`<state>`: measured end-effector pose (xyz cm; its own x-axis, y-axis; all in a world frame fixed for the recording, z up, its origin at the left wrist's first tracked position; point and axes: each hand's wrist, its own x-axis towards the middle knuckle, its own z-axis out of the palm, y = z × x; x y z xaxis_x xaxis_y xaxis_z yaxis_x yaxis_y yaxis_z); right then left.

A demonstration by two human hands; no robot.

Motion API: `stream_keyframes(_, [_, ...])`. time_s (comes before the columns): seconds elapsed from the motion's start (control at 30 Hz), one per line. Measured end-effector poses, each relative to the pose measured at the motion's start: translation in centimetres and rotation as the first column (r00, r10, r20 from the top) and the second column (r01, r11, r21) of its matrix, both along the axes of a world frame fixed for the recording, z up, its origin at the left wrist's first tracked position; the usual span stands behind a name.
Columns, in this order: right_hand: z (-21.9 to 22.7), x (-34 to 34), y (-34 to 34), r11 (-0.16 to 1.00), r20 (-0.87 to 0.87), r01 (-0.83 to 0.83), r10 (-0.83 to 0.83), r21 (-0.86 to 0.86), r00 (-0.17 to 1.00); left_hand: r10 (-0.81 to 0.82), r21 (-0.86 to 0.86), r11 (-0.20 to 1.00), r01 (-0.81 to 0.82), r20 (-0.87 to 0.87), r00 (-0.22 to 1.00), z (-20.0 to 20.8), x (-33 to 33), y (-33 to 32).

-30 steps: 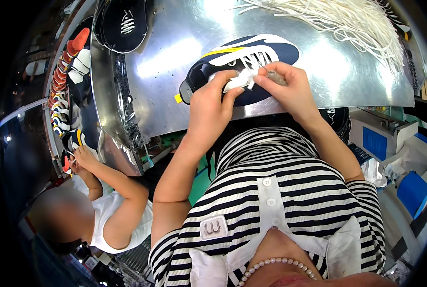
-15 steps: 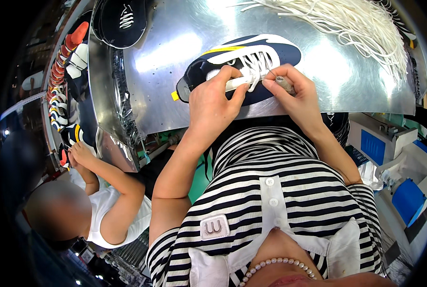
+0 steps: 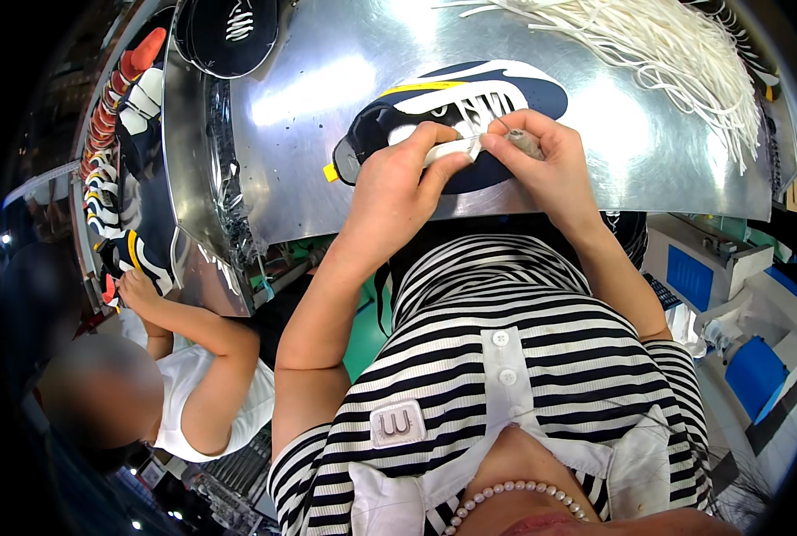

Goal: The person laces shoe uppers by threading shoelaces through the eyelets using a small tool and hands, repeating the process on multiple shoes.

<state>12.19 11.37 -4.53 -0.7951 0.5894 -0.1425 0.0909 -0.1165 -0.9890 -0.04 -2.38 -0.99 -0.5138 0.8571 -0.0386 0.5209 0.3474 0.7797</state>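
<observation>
A navy and white shoe (image 3: 541, 92) with a yellow stripe lies sideways on the metal table, its toe to the right. White shoelace (image 3: 480, 109) crosses its front opening. My left hand (image 3: 396, 183) is closed on the shoe's white eyelet edge, thumb and index finger pinching it. Just right of it, my right hand (image 3: 554, 170) holds an awl-like tool (image 3: 523, 141) with a wrapped greyish handle. Its fingertips press together at the lace, close to the left hand's fingertips. Fingers hide the tool's tip and part of the lacing.
Loose white laces (image 3: 648, 58) are heaped at the table's (image 3: 304, 183) far right. A black laced shoe (image 3: 226, 40) lies far left. Beyond the left edge, shoes (image 3: 104, 192) stand in a row beside a seated person (image 3: 206, 384). A grey-and-blue machine (image 3: 706, 268) stands lower right.
My right hand has shifted slightly left, bringing its fingertips closer to my left hand's. The left hand keeps its pinch on the shoe. The person at left has moved their hands slightly.
</observation>
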Motion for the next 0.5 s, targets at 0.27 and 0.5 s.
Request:
stream_keyframes(0.27, [-1.0, -0.8, -0.2, 0.996, -0.043, 0.024, -0.021, 0.090, 0.999, 0.041, 0.030, 0.999, -0.036, -0.179, 0.983, -1.0, 0.7, 0.2])
stream_keyframes(0.5, [-0.1, 1.2, -0.3, 0.997, -0.032, 0.001, 0.002, 0.072, 0.999, 0.086, -0.158, 0.982, -0.106, -0.130, 0.988, -0.2, 0.6, 0.7])
